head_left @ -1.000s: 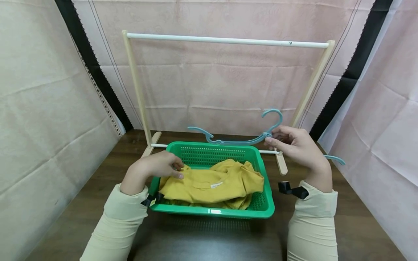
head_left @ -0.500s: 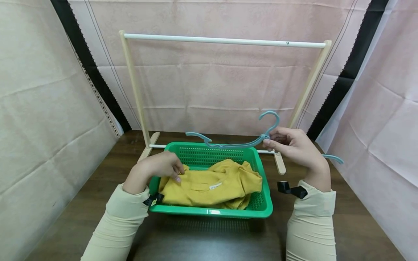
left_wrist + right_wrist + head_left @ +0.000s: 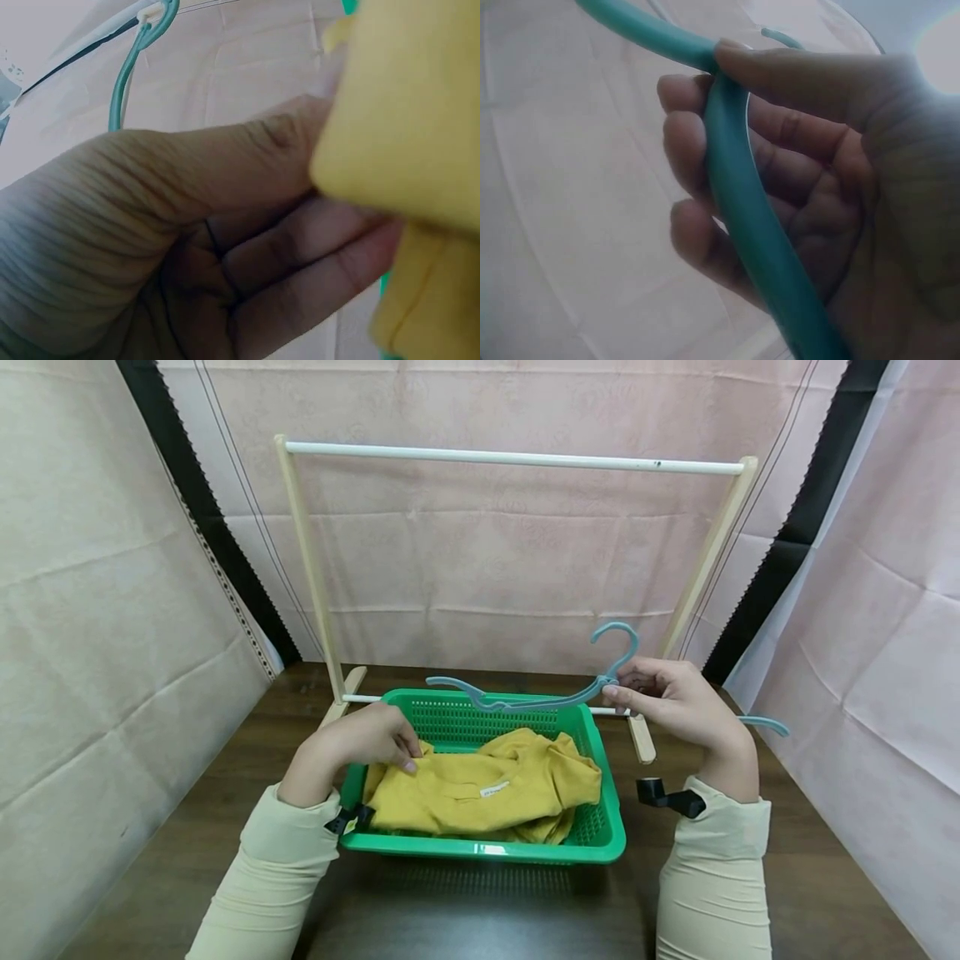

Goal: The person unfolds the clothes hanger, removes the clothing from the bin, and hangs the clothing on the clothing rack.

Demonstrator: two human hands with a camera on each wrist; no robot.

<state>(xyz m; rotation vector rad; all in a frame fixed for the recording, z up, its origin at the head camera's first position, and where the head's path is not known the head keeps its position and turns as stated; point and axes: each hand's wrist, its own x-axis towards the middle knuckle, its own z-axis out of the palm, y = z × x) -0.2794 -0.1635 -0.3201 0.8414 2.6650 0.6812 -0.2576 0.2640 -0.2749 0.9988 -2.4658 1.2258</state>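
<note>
A yellow shirt (image 3: pixel 457 806) with a small white label at its neck lies in the green basket (image 3: pixel 420 847). My left hand (image 3: pixel 369 742) reaches over the basket's left side and pinches the shirt near its upper left part. In the left wrist view, thumb and fingers close on the yellow cloth (image 3: pixel 409 112), which hides the fingertips. My right hand (image 3: pixel 675 700) grips a light blue hanger (image 3: pixel 517 704) just below its hook, right of the basket. The hanger's left arm extends over the basket's back rim; its right end shows beyond my wrist. Up close, my fingers curl round the hanger's bar (image 3: pixel 742 180).
Behind the basket stands a rack with a white top rail (image 3: pixel 480 457), cream posts (image 3: pixel 310 547) and wooden feet (image 3: pixel 642 741). Pale cloth walls (image 3: pixel 105 652) enclose the dark wooden table (image 3: pixel 480 914) at the back and sides.
My left fingers have settled onto the shirt and now pinch it. The hanger in my right hand has tipped and sunk slightly toward the basket; the basket stays in place.
</note>
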